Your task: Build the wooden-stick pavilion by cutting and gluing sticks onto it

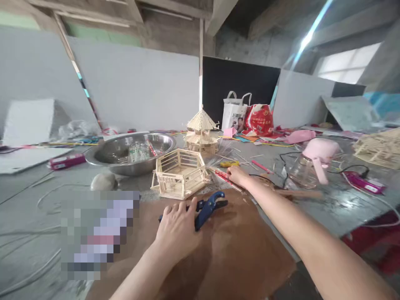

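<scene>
My left hand (pixel 178 227) lies on a brown board (pixel 237 250), its fingers curled over the handles of blue cutting pliers (pixel 208 207). My right hand (pixel 236 175) reaches forward to a bundle of thin sticks (pixel 225 178) with red ends, and its fingertips touch them. A hexagonal frame of small wooden sticks (pixel 179 173) stands just beyond the pliers. Behind it rises a finished stick pavilion with a pointed roof (pixel 201 131).
A steel basin (pixel 131 152) holding small items sits at the left. At the right are a pink-lidded glass kettle (pixel 312 164), black cable, a pink box (pixel 364 183) and another stick model (pixel 379 148). Bags (pixel 248 116) and grey panels stand at the back.
</scene>
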Demonstrator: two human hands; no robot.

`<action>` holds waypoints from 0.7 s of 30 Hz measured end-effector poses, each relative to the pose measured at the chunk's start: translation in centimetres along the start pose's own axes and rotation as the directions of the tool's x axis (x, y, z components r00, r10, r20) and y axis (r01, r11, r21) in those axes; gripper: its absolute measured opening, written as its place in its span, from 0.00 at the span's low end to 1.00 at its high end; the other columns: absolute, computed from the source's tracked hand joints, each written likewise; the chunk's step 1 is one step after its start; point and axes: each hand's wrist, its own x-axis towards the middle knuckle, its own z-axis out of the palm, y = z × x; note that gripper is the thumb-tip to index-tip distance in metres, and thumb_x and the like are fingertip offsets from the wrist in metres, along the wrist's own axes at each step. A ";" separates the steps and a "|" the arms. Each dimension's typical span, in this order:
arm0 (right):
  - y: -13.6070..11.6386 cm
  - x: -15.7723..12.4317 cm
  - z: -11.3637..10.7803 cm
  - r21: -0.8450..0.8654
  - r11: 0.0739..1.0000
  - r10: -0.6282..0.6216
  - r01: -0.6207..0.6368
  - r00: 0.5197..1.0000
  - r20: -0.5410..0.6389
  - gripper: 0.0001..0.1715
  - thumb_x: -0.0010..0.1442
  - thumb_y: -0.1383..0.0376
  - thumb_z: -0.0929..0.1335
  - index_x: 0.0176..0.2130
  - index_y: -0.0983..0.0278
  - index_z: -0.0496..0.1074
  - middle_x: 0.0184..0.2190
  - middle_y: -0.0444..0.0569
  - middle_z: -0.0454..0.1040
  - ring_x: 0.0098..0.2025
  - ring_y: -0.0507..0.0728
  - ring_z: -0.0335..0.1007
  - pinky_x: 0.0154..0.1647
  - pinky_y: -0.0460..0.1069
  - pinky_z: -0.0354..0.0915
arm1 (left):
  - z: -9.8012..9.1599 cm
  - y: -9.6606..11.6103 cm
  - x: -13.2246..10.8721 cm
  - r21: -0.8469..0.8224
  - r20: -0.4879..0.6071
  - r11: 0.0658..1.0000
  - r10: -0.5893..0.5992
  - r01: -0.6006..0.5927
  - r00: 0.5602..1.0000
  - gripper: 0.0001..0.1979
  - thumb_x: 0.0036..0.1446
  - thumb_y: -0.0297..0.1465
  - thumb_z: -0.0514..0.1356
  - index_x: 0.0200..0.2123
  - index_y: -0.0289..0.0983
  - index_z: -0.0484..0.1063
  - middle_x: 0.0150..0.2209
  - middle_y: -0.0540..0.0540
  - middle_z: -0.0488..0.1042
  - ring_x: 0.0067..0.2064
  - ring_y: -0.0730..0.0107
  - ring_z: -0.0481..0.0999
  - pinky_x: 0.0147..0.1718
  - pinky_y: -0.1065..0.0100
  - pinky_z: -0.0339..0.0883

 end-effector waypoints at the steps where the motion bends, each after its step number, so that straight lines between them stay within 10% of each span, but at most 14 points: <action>1: -0.1 0.0 0.0 -0.002 1.000 0.015 -0.015 1.000 -0.019 0.05 0.45 0.66 0.66 0.22 0.64 0.71 0.23 0.49 0.73 0.28 0.54 0.67 0.25 0.45 0.53 | 0.1 0.1 -0.1 0.007 0.010 1.000 0.010 -0.010 1.000 0.31 0.47 0.45 0.49 0.54 0.38 0.55 0.41 0.37 0.67 0.42 0.51 0.65 0.40 0.56 0.50; 8: 0.0 -1.4 -2.5 0.084 0.989 0.136 -0.117 0.952 -0.274 0.16 0.57 0.61 0.56 0.34 0.65 0.68 0.28 0.53 0.73 0.30 0.58 0.67 0.27 0.48 0.56 | 0.8 1.1 -0.3 -0.021 0.032 0.999 0.049 -0.048 0.998 0.33 0.44 0.48 0.51 0.52 0.38 0.59 0.39 0.37 0.68 0.41 0.50 0.65 0.40 0.56 0.52; 15: -2.4 -4.4 -2.1 0.195 0.974 -0.032 0.117 0.920 -0.390 0.16 0.58 0.58 0.56 0.37 0.64 0.65 0.30 0.47 0.73 0.30 0.53 0.69 0.29 0.45 0.60 | 1.1 1.3 0.2 -0.297 -0.064 0.953 0.037 -0.054 0.997 0.29 0.46 0.48 0.52 0.49 0.39 0.62 0.43 0.41 0.68 0.46 0.55 0.63 0.45 0.55 0.53; 18: -2.9 -5.3 -1.0 0.173 0.945 -0.161 0.276 0.856 -0.491 0.12 0.56 0.61 0.59 0.34 0.64 0.67 0.29 0.49 0.73 0.31 0.55 0.69 0.30 0.47 0.60 | 1.0 1.0 0.6 -0.540 -0.178 0.841 -0.067 -0.040 0.982 0.20 0.49 0.40 0.53 0.46 0.41 0.64 0.43 0.45 0.68 0.45 0.62 0.65 0.45 0.60 0.56; 21: -3.2 -6.4 -0.7 0.187 0.854 -0.338 0.486 0.790 -0.511 0.09 0.56 0.62 0.60 0.34 0.64 0.66 0.28 0.49 0.73 0.29 0.53 0.69 0.30 0.46 0.61 | 0.9 0.8 1.1 -0.847 -0.150 0.531 -0.258 0.010 0.954 0.25 0.48 0.39 0.55 0.50 0.41 0.58 0.40 0.47 0.68 0.31 0.72 0.69 0.33 0.67 0.64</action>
